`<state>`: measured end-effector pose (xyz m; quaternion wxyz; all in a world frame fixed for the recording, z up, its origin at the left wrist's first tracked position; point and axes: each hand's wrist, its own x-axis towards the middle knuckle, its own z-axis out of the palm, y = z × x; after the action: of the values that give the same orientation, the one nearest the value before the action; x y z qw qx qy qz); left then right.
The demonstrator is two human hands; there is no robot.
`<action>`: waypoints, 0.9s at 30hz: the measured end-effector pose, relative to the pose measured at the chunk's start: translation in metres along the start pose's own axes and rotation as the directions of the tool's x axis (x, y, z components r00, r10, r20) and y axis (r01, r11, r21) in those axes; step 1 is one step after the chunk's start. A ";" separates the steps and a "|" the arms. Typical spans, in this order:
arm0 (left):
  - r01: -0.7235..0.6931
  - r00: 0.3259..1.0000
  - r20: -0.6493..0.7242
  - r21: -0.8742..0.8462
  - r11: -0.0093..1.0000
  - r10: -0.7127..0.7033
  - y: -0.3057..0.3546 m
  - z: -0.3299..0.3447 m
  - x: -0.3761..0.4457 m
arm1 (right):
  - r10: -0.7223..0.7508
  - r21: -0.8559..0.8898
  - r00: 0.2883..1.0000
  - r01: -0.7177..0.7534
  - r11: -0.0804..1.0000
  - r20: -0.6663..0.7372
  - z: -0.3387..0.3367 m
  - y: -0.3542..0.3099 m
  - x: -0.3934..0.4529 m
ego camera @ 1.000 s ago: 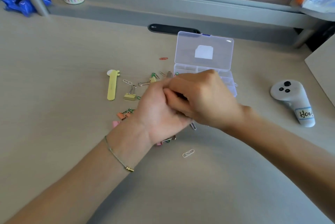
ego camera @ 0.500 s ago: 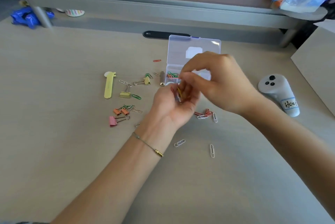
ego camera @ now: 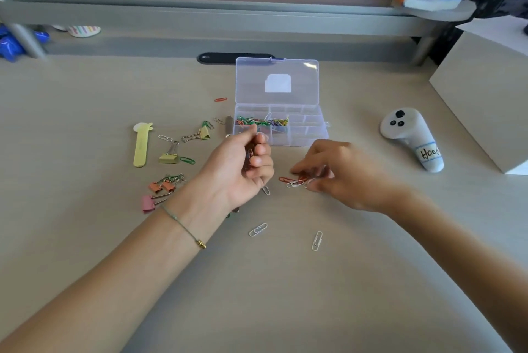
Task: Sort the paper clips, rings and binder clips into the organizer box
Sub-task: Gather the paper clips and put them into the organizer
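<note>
Left grip (ego camera: 243, 164) — cupping paper clips (ego camera: 249, 156) | right grip (ego camera: 340, 174) — pinching desk clips (ego camera: 297, 181)

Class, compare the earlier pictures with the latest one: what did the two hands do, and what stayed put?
The hands came apart. The right hand left the left hand and dropped to the desk, fingers now on the loose orange and white paper clips. The left hand stayed raised, still cupping clips. The open organizer box, binder clips and yellow stick lie unmoved.
</note>
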<state>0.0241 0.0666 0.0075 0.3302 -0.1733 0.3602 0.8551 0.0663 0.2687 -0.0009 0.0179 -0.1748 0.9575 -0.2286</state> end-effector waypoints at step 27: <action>0.297 0.940 0.129 0.143 0.944 -0.315 -0.031 -0.001 -0.018 | -0.268 -0.652 0.959 0.262 0.712 0.093 -0.003 0.015 0.007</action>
<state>0.0586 0.0741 0.0013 0.4953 -0.1418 0.3543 0.7804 0.0541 0.2806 -0.0044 -0.0814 -0.3044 0.9412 0.1219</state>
